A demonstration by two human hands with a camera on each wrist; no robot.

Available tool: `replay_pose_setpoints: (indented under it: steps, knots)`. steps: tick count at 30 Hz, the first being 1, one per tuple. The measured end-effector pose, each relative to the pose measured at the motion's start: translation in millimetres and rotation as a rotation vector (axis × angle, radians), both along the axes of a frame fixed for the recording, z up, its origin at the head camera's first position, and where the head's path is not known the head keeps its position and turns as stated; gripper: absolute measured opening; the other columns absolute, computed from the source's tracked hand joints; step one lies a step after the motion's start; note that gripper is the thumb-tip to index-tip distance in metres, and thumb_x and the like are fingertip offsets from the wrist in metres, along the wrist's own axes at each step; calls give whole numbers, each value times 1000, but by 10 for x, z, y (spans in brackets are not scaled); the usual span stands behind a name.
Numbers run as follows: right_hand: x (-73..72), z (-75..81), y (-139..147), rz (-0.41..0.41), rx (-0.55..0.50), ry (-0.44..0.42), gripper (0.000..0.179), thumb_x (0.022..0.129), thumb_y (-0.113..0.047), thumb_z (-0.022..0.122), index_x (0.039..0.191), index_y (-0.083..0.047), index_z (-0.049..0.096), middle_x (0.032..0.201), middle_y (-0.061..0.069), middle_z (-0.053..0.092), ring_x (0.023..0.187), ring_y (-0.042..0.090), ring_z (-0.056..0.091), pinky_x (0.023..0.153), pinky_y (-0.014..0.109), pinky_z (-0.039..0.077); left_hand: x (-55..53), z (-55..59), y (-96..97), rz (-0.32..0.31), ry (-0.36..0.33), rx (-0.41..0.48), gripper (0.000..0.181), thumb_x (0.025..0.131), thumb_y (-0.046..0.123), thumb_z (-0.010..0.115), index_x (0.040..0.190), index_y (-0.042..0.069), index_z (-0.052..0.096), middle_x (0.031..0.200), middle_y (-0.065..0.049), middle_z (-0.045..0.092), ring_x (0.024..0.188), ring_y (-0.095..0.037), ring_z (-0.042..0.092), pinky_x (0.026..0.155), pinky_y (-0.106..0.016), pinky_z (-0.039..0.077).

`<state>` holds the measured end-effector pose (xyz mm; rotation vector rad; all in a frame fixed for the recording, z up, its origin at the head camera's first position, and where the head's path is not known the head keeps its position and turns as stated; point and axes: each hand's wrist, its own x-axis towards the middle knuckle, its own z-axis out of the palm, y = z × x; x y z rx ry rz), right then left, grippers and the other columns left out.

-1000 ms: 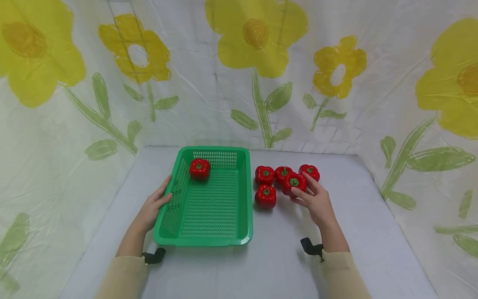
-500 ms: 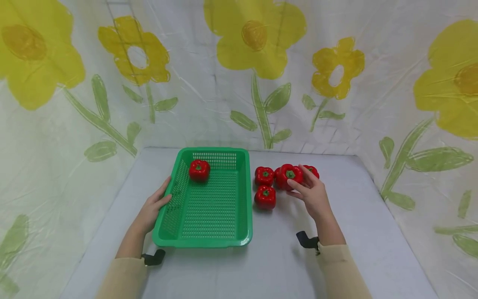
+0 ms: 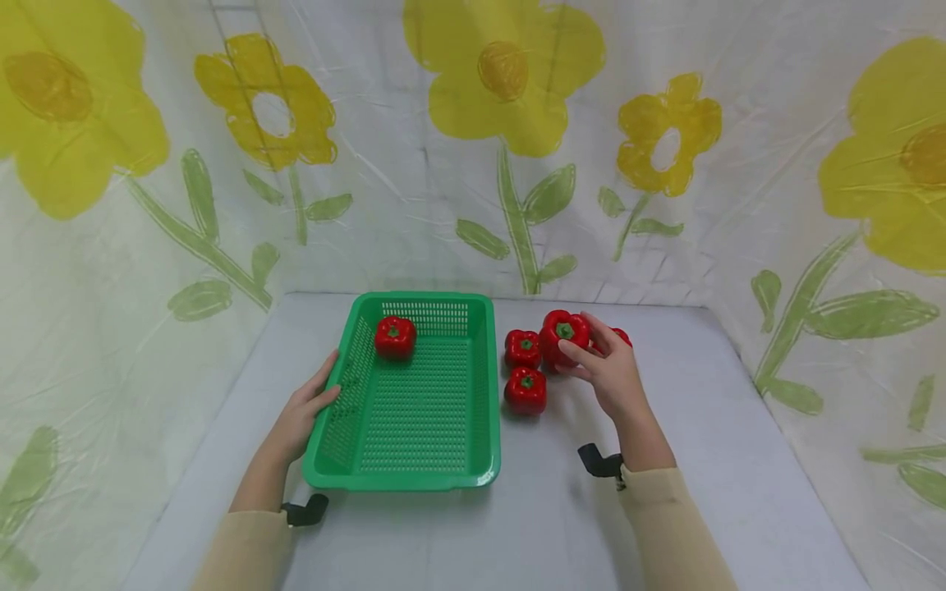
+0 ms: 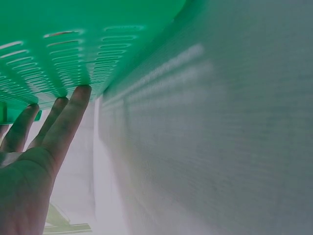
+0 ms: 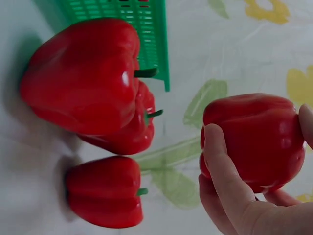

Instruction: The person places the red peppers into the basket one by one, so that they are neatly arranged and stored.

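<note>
My right hand (image 3: 615,379) holds a red bell pepper (image 3: 565,335) by its sides, thumb on one side and fingers on the other. In the right wrist view this pepper (image 5: 254,142) hangs raised, apart from the others. Two red peppers stand close to the basket, a nearer one (image 3: 526,391) and a farther one (image 3: 522,349). Another pepper (image 3: 622,336) is mostly hidden behind the right hand. My left hand (image 3: 299,414) holds the left side of the green basket (image 3: 484,410), thumb at the rim, fingers (image 4: 68,117) straight against the outer wall.
One red pepper (image 3: 395,337) sits inside the basket, at its far left corner. The table has a white cover (image 3: 532,525). A hanging sheet (image 3: 384,205) with painted yellow flowers closes off the back and sides.
My right hand has lifted the pepper up and moved it left, over the group, covering one pepper there. The left hand and basket have stayed in place.
</note>
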<state>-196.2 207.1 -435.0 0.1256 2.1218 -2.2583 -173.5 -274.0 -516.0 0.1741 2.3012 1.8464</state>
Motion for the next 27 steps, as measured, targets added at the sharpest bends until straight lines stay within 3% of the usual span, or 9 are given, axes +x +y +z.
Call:
replay_pose_setpoints:
  steps: [12,21,27]
  knots:
    - [-80,84,-139,34,-28,2,80,89,-25,79,157,-21,37,159,6,39,143,30,41,89,45,59,2,-12,0,2,-4,5,60,109,35,42,162,37,15,171,2,6,157,-34,5,118,-56,25]
    - [-98,101,-256,49,-18,4,78,89,-26,80,155,-21,39,155,5,43,141,28,43,92,51,57,6,-21,-6,2,-4,2,59,109,32,41,162,37,15,171,3,6,157,-33,4,120,-58,21]
    - [-137,135,-334,68,-14,14,79,88,-27,81,155,-22,39,156,4,42,138,29,47,88,46,60,-5,-13,-3,-1,7,-5,59,109,33,41,162,37,14,171,3,6,157,-34,6,119,-56,23]
